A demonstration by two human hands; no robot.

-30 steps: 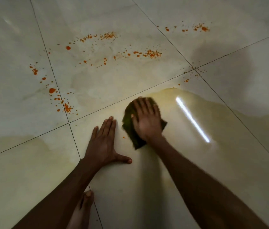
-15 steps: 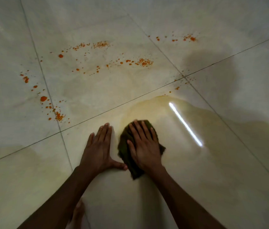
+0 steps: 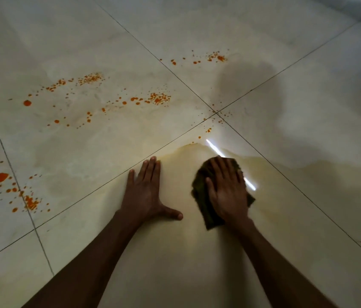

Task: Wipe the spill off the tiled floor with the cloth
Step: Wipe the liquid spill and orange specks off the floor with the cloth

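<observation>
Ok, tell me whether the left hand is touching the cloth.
Apart. The head view shows bare tile between the left hand's thumb and the cloth.

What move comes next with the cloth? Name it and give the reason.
Probably push the cloth forward and left, toward the orange drops. The right hand presses it flat on the tile nearest the person, the left hand braces beside it, and the drops beyond the tile joint look untouched.

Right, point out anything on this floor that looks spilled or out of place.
Orange droplets are spattered across the pale glossy tiles, untouched beyond the right hand pressing the dark green cloth. A yellowish wet film spreads around it.
</observation>
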